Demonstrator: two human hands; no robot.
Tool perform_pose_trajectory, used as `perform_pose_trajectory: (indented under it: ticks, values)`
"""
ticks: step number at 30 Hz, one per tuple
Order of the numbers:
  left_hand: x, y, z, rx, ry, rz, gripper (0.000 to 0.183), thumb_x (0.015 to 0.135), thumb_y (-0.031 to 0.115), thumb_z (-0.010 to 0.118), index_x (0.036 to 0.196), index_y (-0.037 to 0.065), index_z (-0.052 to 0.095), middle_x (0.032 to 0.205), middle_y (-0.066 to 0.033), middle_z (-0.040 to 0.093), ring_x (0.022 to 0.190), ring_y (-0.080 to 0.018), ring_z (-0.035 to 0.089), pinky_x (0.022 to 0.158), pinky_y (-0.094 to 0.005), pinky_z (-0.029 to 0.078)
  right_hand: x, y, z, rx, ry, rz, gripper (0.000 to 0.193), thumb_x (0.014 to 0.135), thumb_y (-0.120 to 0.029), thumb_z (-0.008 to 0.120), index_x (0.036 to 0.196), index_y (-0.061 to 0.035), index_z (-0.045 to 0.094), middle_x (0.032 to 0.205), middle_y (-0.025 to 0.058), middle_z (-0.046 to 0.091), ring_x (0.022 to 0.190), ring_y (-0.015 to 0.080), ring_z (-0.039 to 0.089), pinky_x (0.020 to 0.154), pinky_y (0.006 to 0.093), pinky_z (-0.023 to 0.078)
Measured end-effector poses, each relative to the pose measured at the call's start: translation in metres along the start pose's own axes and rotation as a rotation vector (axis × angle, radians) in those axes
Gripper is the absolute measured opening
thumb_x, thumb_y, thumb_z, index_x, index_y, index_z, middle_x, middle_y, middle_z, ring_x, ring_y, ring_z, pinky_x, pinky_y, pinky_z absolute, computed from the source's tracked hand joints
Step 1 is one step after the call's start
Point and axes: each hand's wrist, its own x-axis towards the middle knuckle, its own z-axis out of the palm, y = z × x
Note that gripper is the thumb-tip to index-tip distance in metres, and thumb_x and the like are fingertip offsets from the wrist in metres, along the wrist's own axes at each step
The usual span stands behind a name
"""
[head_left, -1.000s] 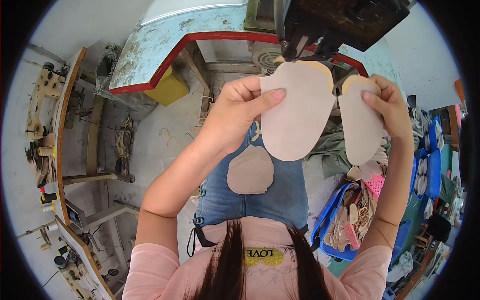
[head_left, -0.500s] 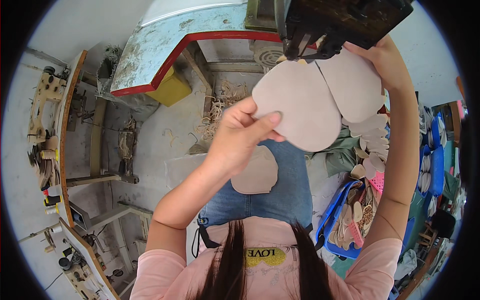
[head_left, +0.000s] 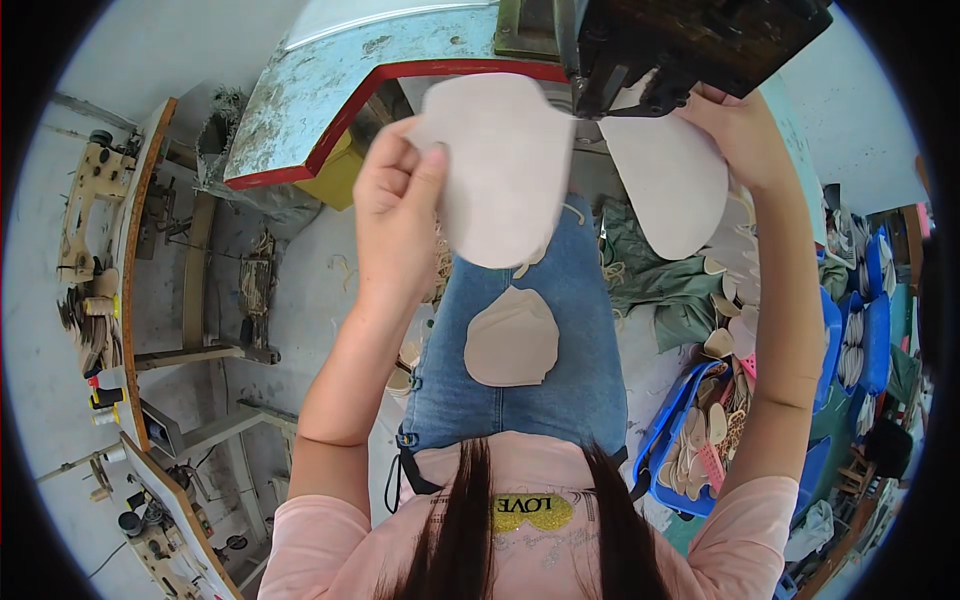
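My left hand (head_left: 393,205) pinches a pale beige, rounded flat piece (head_left: 505,175) by its left edge, thumb on top. It hangs raised in front of the table's red edge, left of the dark sewing machine head (head_left: 690,50). Beside that machine my right hand (head_left: 742,135) grips a second beige rounded piece (head_left: 672,185) near its upper edge. That piece's top and some of my right fingers are hidden by the machine. The two pieces are apart. Across my jeans lies a small stack of similar beige pieces (head_left: 512,345).
A worn light-blue tabletop (head_left: 300,110) with a red edge (head_left: 330,150) runs across the back. To the right, a blue basket (head_left: 655,480) holds many beige cutouts. Dark green cloth (head_left: 650,285) lies near my knees. Other machines (head_left: 90,220) stand at the left.
My left hand has swung its piece left and upward, away from the other one. The right hand has shifted slightly left and down with its piece, which now hangs more freely.
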Motion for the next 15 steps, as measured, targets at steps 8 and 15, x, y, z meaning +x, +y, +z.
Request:
perform_pose_trajectory:
  ticks: [8, 15]
  values:
    - [-0.103, -0.119, -0.046, 0.958, -0.72, -0.011, 0.031, 0.072, 0.004, 0.052, 0.103, 0.003, 0.053, 0.083, -0.0108, 0.054, 0.077, -0.0183, 0.048, 0.069, -0.0298, 0.037, -0.052, 0.045, 0.011, 0.18, -0.244, 0.178, 0.01, 0.071, -0.009, 0.063, 0.069, -0.004, 0.055, 0.065, -0.0024, 0.053, 0.055, 0.0039, 0.047, 0.05, 0.0192, 0.038]
    - [-0.105, -0.06, -0.005, 0.38, -0.512, -0.214, 0.028, 0.067, 0.002, 0.053, 0.094, -0.004, 0.054, 0.084, -0.0141, 0.054, 0.076, -0.0273, 0.051, 0.068, -0.0314, 0.041, -0.138, 0.084, 0.084, 0.041, -0.005, 0.021, 0.012, 0.072, -0.01, 0.062, 0.078, -0.0015, 0.057, 0.07, 0.0024, 0.056, 0.063, 0.0072, 0.051, 0.056, 0.0212, 0.04]
